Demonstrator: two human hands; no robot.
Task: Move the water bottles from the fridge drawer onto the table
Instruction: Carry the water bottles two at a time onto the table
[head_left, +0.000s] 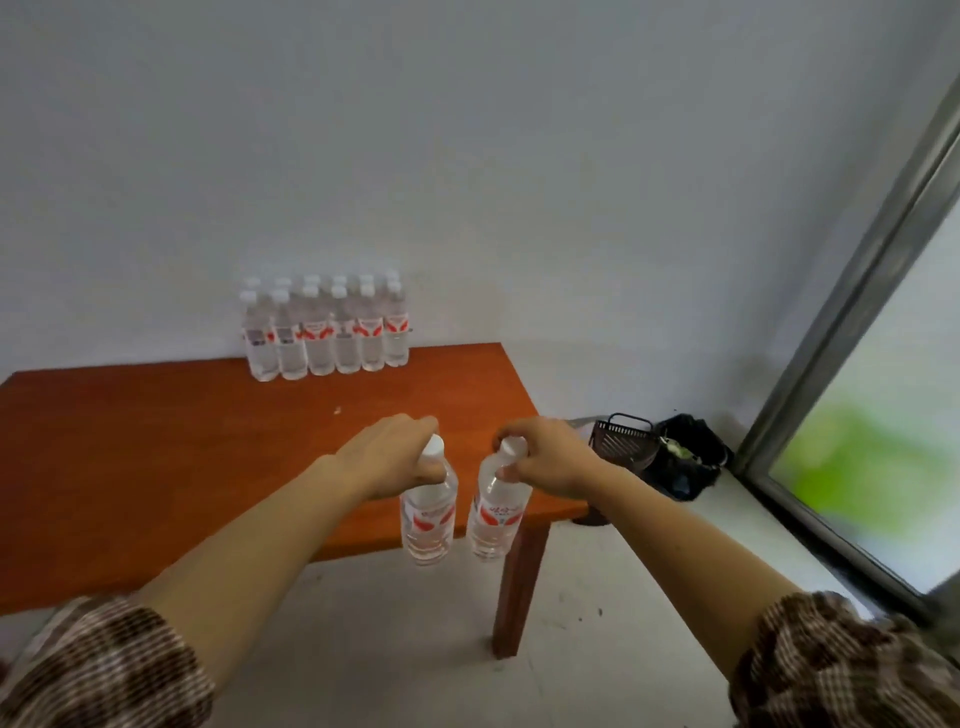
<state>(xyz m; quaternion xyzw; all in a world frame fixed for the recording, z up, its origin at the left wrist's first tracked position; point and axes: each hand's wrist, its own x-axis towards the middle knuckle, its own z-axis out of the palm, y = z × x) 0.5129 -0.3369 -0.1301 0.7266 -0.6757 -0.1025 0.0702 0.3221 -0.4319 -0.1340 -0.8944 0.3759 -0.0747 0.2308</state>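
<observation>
My left hand (395, 454) grips a clear water bottle (428, 514) by its neck, just under the white cap. My right hand (545, 460) grips a second water bottle (493, 514) the same way. Both bottles have red-and-white labels and hang upright in the air at the near right edge of the brown wooden table (156, 441). Several more water bottles (327, 327) stand in two rows at the table's far edge against the wall. The fridge drawer is out of view.
A grey wall rises behind the table. On the floor to the right of the table stand a dark basket (621, 441) and a black bag (685, 457). A metal-framed window (841, 332) runs along the right side.
</observation>
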